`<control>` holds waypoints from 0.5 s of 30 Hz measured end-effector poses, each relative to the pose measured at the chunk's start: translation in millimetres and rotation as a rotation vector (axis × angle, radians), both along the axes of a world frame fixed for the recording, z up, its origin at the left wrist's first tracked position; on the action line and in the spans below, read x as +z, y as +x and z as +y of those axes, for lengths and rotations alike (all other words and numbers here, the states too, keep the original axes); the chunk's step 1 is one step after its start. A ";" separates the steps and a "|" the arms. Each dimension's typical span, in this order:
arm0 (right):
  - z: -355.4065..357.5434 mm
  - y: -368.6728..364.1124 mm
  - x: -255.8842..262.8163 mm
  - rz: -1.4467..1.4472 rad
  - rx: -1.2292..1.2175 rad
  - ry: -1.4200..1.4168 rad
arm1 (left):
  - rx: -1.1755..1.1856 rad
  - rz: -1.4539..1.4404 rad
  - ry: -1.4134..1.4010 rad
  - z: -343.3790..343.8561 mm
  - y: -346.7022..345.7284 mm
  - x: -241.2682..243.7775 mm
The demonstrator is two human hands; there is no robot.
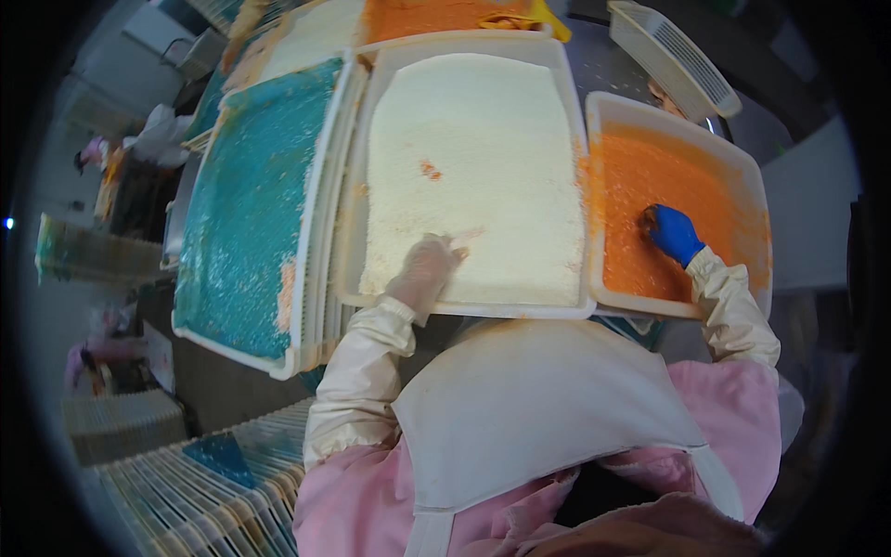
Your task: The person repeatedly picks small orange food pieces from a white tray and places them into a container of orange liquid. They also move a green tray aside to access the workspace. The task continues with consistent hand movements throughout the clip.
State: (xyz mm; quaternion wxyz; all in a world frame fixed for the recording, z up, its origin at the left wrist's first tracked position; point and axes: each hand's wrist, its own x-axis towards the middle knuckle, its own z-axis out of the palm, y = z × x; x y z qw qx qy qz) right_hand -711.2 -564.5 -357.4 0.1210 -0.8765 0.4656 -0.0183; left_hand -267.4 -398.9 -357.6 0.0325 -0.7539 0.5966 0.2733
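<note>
My left hand [424, 271], in a thin translucent glove, reaches over the near left part of a white tub [459, 311] of pale crumbs [480, 146]. It is blurred, and whether its fingers hold anything is unclear. A small pinkish strip [468, 237] lies at its fingertips. Orange batter [644, 167] fills a second white tub [752, 182] on the right. My right hand [672, 233], in a blue glove, is just above or at the batter surface with curled fingers. Their tips are dark and partly hidden, so a held piece cannot be made out. An orange smear [431, 170] marks the crumbs.
To the left, a teal-lined tray [257, 209] tops a stack, with pinkish bits [286, 296] along its edge. A yellow cloth or glove [532, 21] lies on a far orange-filled tub [431, 19]. A white slotted basket [675, 59] leans at far right. Stacked trays [216, 480] stand lower left.
</note>
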 end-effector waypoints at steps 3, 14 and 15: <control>-4.9 30.1 1.5 -0.023 0.070 -0.154 | 0.340 0.615 -0.122 17.8 9.0 -0.3; -34.9 3.0 -48.6 0.184 0.165 -0.108 | 0.623 0.334 -0.564 44.0 166.1 186.7; -34.2 4.0 -50.8 0.217 0.213 -0.199 | 0.599 0.268 -0.446 33.9 172.6 190.1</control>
